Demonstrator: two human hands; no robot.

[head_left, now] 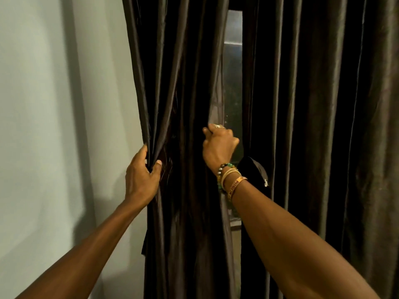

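Pale wall (pixel 54 104) is seen along the left side, bare and open right up to the outer edge of the left curtain panel (pixel 183 72), whose shadow is cast upon it. This dark brown panel is bunched into deep folds between two free edges. A narrow gap is left between its inner edge and the right curtain panel (pixel 313 104), and a strip of window pane (pixel 232 72) is shown through it. The right panel hangs just beside the gap and closes off all the room to the right. A bundle of outer-edge folds is clamped by the left hand (pixel 141 178), fingers behind and thumb in front. The inner edge is gripped by the right hand (pixel 219 147), its fingers curled round the hem at the gap. Bracelets (pixel 230 178) are worn on the right wrist. Most of the panel's width is held gathered between the two hands, at about the same height.
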